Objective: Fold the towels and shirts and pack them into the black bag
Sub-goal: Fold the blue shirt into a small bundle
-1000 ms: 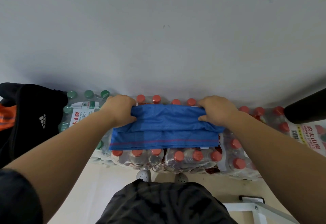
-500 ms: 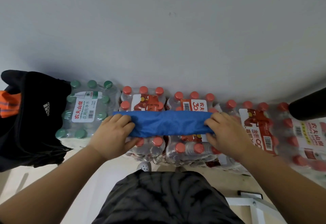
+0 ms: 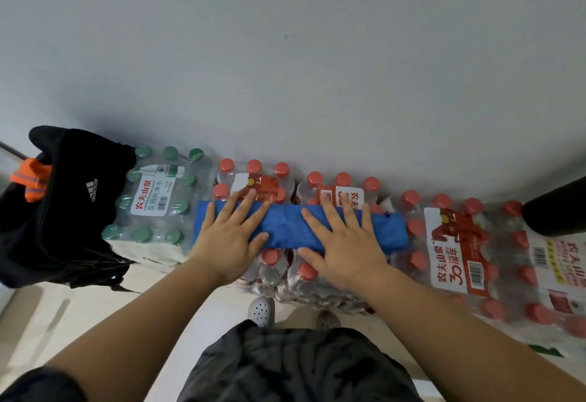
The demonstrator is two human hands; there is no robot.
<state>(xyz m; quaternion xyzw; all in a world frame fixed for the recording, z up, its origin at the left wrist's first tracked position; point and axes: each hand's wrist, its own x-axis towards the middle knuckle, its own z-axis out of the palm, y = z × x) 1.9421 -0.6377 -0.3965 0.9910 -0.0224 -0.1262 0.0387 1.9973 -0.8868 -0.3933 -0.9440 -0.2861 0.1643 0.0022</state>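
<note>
While the folded blue towel lies as a narrow band across the red-capped bottle packs, we press it with both palms. Our left hand and right hand rest on it side by side, fingers straight and spread. The black bag stands at the left, just beside the green-capped pack.

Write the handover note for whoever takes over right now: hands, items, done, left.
Left hand and right hand: both flat, fingers straight, pressing the blue towel.
Done: towel folded into a narrow strip, lying across the red-capped bottle packs.
Black bag: far left, something orange showing at its top.
Left: put the towel into the bag; no other towels or shirts in view.
</note>
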